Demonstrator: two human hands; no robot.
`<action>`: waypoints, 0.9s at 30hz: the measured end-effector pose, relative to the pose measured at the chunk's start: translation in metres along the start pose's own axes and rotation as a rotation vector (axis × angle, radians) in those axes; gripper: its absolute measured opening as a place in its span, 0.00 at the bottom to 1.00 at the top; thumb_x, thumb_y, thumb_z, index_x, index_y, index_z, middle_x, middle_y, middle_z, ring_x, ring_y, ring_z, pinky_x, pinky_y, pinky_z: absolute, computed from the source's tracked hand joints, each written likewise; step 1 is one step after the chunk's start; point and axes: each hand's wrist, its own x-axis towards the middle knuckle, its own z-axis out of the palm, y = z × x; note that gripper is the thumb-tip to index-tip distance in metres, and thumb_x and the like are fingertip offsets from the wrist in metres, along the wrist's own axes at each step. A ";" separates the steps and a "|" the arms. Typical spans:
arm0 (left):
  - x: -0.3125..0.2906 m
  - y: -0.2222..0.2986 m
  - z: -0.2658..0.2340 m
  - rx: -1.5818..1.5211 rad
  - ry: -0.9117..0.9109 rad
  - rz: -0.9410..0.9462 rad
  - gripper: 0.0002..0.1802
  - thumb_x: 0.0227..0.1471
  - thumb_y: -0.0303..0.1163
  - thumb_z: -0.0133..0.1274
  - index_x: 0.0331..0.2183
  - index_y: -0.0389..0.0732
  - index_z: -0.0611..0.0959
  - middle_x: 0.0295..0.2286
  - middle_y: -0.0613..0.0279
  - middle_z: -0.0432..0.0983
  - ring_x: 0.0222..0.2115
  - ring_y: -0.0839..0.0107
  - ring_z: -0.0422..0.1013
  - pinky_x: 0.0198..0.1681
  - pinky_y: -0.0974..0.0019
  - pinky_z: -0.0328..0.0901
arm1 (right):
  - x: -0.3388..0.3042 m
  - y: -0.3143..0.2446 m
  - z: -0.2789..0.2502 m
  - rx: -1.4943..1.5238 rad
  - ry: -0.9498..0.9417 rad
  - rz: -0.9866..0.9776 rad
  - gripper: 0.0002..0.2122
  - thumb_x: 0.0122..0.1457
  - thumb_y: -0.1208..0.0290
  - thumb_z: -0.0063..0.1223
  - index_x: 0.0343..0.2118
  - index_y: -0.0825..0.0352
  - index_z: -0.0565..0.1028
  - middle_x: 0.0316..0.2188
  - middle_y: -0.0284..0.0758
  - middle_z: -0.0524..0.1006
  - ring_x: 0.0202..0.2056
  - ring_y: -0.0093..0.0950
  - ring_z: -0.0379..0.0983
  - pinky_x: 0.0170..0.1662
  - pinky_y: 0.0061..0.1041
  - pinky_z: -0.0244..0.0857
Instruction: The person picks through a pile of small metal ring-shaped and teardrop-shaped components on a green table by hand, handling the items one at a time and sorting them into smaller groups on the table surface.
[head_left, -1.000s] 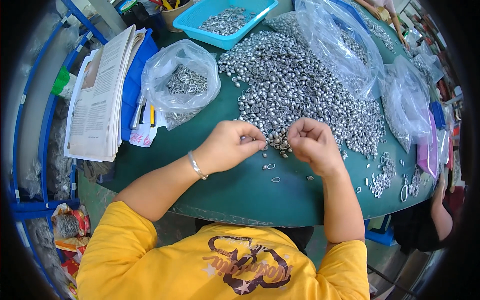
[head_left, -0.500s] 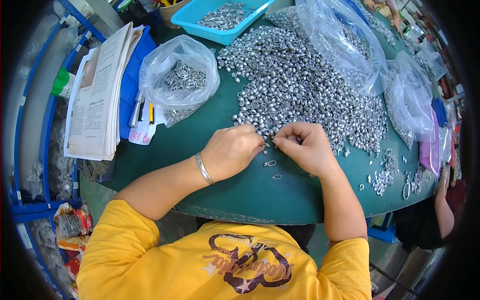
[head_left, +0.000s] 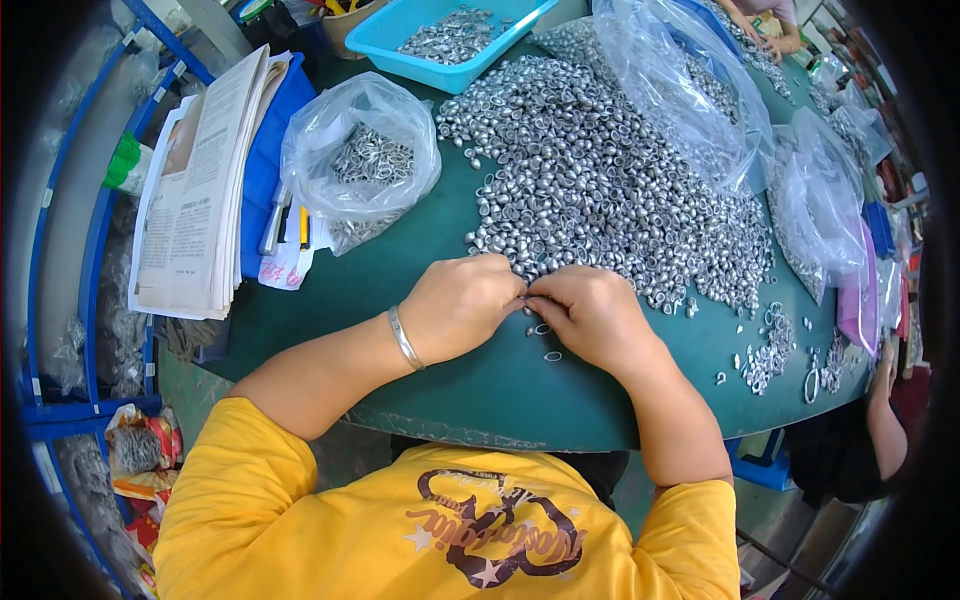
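At the near edge of a large heap of small silver metal pieces (head_left: 600, 170), my two hands meet fingertip to fingertip. My left hand (head_left: 462, 308), with a silver bangle (head_left: 404, 338) at the wrist, is closed in a pinch. My right hand (head_left: 590, 312) is pinched too, thumb and forefinger touching the left fingertips. Whatever lies between the fingers is too small and too covered to name. Just below them on the green table (head_left: 450, 400) lie a loose oval ring (head_left: 552, 356) and a few small bits.
Left stand an open plastic bag of metal rings (head_left: 372, 160), newspapers (head_left: 200, 190) and a yellow cutter (head_left: 303, 226). A light-blue basket (head_left: 450, 72) sits behind. Clear bags (head_left: 690, 90) lie over the heap's far side. Loose rings (head_left: 770, 350) lie right. Other people's arms (head_left: 775, 40) show at the far right.
My right hand has moved left, bringing its fingertips against those of my left hand. The left hand has barely shifted. At the far right, another person's hands have moved.
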 end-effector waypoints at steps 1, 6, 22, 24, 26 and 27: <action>0.000 -0.002 0.001 -0.010 0.018 0.016 0.05 0.39 0.28 0.58 0.25 0.41 0.81 0.21 0.61 0.71 0.23 0.63 0.69 0.27 0.65 0.65 | 0.001 -0.002 0.002 -0.025 -0.021 0.002 0.04 0.47 0.71 0.54 0.25 0.65 0.77 0.23 0.38 0.75 0.26 0.38 0.72 0.30 0.34 0.67; 0.002 -0.002 -0.014 -0.490 0.041 -0.277 0.04 0.40 0.25 0.57 0.24 0.38 0.79 0.18 0.68 0.66 0.19 0.74 0.67 0.23 0.72 0.62 | 0.004 -0.002 -0.008 0.476 -0.055 0.206 0.04 0.49 0.74 0.52 0.24 0.68 0.76 0.18 0.34 0.74 0.19 0.22 0.69 0.23 0.24 0.64; 0.003 -0.001 0.010 0.045 0.147 -0.044 0.03 0.39 0.28 0.58 0.22 0.41 0.80 0.20 0.61 0.70 0.22 0.62 0.70 0.24 0.63 0.66 | 0.003 0.005 -0.019 0.633 -0.187 0.352 0.06 0.48 0.74 0.56 0.29 0.68 0.76 0.20 0.27 0.73 0.19 0.16 0.65 0.21 0.16 0.58; 0.003 -0.003 0.010 0.022 0.169 -0.028 0.04 0.38 0.28 0.58 0.23 0.41 0.80 0.19 0.61 0.69 0.22 0.62 0.70 0.24 0.63 0.66 | 0.004 0.014 -0.027 1.191 -0.116 0.399 0.05 0.49 0.75 0.55 0.28 0.69 0.76 0.19 0.26 0.72 0.18 0.14 0.63 0.20 0.13 0.56; 0.003 -0.005 0.007 0.013 0.183 -0.007 0.06 0.38 0.29 0.59 0.25 0.41 0.81 0.20 0.62 0.69 0.21 0.62 0.70 0.23 0.64 0.66 | 0.007 0.015 -0.031 1.304 -0.169 0.365 0.04 0.49 0.74 0.55 0.26 0.70 0.76 0.19 0.27 0.73 0.19 0.15 0.65 0.22 0.14 0.59; 0.003 -0.003 0.007 0.010 0.183 -0.003 0.06 0.38 0.29 0.59 0.25 0.41 0.81 0.20 0.62 0.69 0.21 0.63 0.70 0.23 0.64 0.66 | 0.002 0.008 -0.031 0.822 -0.131 0.317 0.05 0.49 0.73 0.56 0.25 0.70 0.77 0.19 0.29 0.74 0.19 0.16 0.66 0.23 0.16 0.61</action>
